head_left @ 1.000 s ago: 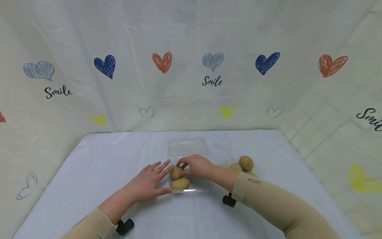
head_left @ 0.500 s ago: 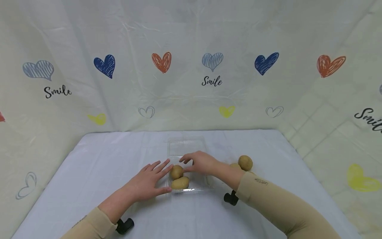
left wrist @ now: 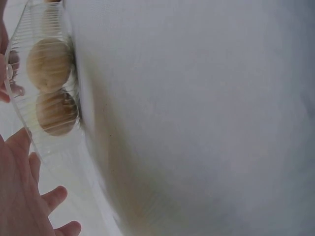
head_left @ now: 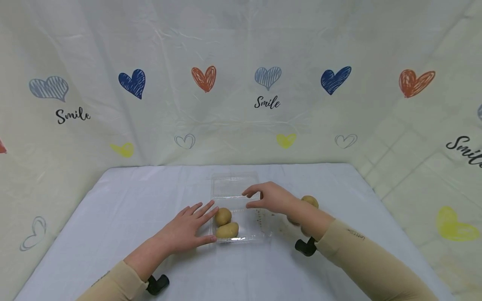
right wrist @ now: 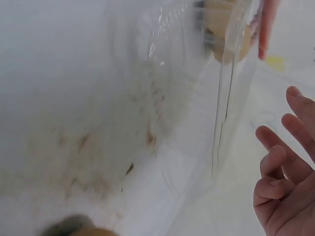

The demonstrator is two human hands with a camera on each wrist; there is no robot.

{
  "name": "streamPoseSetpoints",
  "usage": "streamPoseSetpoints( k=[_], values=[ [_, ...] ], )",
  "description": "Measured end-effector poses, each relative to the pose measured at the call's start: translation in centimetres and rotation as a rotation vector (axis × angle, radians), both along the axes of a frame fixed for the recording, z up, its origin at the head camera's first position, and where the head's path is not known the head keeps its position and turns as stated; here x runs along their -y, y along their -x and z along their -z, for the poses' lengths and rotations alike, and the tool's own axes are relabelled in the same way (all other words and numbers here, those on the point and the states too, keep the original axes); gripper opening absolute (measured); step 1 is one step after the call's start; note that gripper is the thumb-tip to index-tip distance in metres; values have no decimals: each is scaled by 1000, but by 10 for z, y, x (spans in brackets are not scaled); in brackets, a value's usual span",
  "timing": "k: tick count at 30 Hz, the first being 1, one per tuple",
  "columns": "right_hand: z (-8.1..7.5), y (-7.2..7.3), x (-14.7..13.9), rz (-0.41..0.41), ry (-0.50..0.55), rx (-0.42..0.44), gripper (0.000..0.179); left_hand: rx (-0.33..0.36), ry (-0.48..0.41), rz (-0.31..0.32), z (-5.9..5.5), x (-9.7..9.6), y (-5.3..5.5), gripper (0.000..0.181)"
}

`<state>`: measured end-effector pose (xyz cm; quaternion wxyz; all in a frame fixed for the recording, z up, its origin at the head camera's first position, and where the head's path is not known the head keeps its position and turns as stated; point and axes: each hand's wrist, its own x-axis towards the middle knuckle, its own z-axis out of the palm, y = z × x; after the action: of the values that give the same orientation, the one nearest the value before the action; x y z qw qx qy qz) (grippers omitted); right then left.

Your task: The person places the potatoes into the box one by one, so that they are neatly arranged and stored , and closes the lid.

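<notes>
Two potatoes in left half of the clear plastic box, one behind the other, touching. Box sits on white cloth, lid folded back flat behind it. Left hand: fingers straight and spread, tips at box's left wall, gripping nothing. Right hand: above box's right rear area, thumb and fingers apart, nothing held. More potatoes right of box, partly hidden by right forearm; can't get a count. Brown specks on cloth between them and box.
</notes>
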<state>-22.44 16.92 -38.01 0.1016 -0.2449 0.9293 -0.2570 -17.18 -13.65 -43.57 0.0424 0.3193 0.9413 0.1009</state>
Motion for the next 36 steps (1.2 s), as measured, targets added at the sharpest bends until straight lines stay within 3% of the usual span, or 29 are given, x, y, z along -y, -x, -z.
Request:
streamPoseSetpoints(
  k=[6,14,19,22,27,36],
  values=[
    [-7,-7,-31,49,2,-13,37,-5,4,-1,0,0,-1,84],
    [-6,-14,-72,145,-68,1,41,-23,-32,1,6,1,2,84],
    [-4,-19,-97,165,-105,26,46,-47,-19,-3,13,2,4,84],
    [-3,-21,-108,172,-127,28,48,-29,-24,-4,9,1,3,84],
    [-1,-22,-118,185,-165,53,50,0,-14,-6,2,0,0,84],
    [8,-20,-120,158,-253,114,48,-4,-8,-3,2,0,0,84]
  ],
)
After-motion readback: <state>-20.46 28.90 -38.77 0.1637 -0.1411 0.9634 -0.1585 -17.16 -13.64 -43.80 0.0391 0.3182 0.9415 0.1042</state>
